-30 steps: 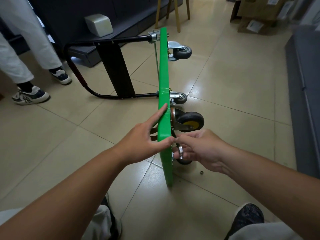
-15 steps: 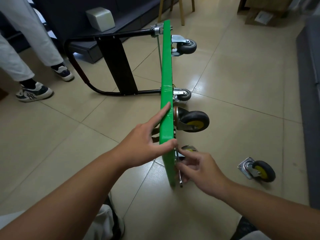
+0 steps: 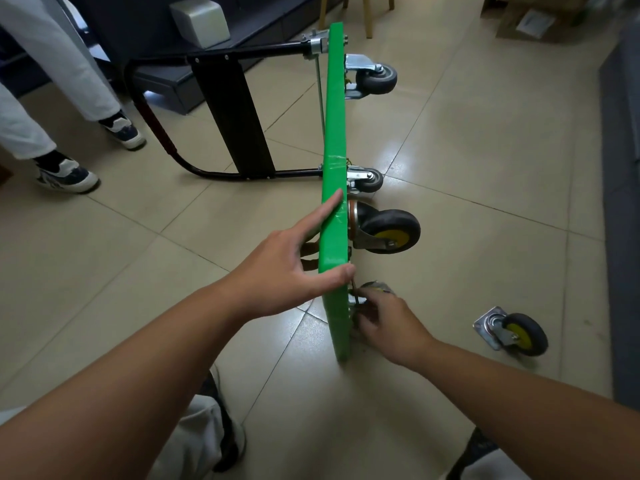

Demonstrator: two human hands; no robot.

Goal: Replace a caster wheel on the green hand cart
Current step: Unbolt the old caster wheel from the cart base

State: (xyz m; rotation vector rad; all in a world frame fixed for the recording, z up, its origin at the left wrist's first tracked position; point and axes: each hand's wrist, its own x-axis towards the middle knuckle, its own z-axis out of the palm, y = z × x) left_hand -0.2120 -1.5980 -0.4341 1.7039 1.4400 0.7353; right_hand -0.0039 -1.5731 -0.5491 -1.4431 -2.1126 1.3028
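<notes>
Green hand cart [image 3: 334,133] is up on its side on the tiled floor [image 3: 485,168], deck standing on edge, and its black handle [image 3: 221,55] sticks out flat to the left. The left hand [image 3: 287,275] clamps the top edge of the deck near the close end: thumb hooked over to the wheel side, index finger laid straight along the edge, the other fingers curled against the deck's far face. That's a firm hold on the cart.

Down low, the right hand [image 3: 391,320] is tucked in against the deck's underside at the near bottom caster [image 3: 375,287], which peeks out just above the knuckles. Its fingers are curled in tight at the mounting spot, but whether they grasp the caster, a tool or a small part, I cannot tell.

Above that sits a big black caster with a yellow hub [image 3: 388,230], bolted on. Further along are two smaller grey casters [image 3: 367,180], one low and one high. Off to the right, well apart from the cart, a loose caster [image 3: 512,336] with a yellow hub and square plate lies on the floor. At the left, another person's sneakers [image 3: 69,174] stand on the tiles.
</notes>
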